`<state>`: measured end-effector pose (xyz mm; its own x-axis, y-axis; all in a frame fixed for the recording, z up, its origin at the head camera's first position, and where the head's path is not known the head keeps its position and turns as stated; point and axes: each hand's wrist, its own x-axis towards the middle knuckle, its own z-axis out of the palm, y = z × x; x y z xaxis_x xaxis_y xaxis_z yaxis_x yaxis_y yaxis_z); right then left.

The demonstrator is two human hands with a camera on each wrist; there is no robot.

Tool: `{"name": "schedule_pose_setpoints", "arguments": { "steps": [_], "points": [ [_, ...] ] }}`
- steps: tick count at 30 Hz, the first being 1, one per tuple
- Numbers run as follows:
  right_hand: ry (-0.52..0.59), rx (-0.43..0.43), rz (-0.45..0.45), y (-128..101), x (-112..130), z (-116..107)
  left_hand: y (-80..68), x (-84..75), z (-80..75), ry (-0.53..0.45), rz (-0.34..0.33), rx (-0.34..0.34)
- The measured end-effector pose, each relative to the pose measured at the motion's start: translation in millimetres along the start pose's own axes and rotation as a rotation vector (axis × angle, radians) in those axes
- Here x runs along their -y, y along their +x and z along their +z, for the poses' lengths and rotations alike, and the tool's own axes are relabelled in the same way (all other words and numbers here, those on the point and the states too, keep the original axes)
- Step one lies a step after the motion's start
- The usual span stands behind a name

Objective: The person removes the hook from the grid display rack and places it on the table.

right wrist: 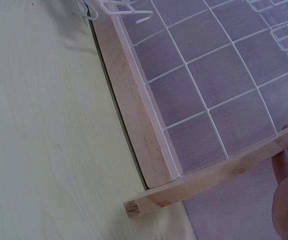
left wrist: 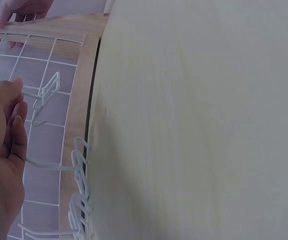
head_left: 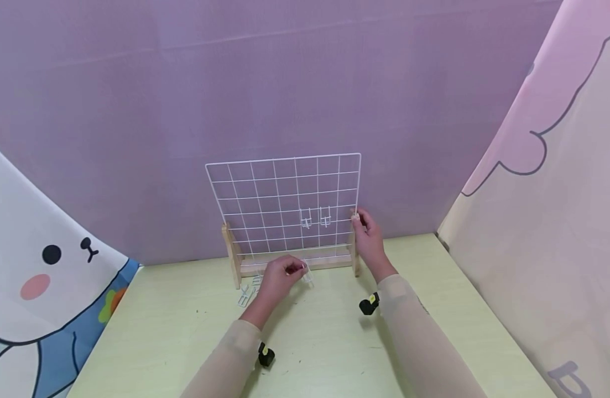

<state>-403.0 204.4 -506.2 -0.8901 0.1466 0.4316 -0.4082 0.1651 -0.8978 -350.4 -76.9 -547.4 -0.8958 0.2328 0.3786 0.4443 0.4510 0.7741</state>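
A white wire grid panel stands upright in a wooden base on the table. Between thumb and fingertips my left hand pinches a white wire hook, held in front of the panel's lower part. My right hand grips the right edge of the stand, at the top of the wooden side post. Two white hooks hang on the grid, one at centre right and another hook beside it.
Several loose white hooks lie on the table left of my left hand, close to the base's front. A purple cloth hangs behind the stand. Patterned cloths flank the table on both sides.
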Motion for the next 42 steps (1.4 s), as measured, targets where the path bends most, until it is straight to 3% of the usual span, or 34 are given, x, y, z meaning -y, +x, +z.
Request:
{"name": "schedule_pose_setpoints", "arguments": {
  "steps": [11,22,42],
  "points": [
    [0.0,0.011,-0.004,0.4,0.0,-0.3,-0.7,-0.3,4.2,0.005,-0.017,-0.011],
    [0.01,0.023,0.002,-0.1,0.2,-2.5,-6.9,-4.0,9.8,0.034,0.043,-0.051],
    [0.013,0.011,0.007,-0.8,-0.2,-1.5,-7.5,2.9,18.7,0.123,-0.021,-0.049]
  ]
}}
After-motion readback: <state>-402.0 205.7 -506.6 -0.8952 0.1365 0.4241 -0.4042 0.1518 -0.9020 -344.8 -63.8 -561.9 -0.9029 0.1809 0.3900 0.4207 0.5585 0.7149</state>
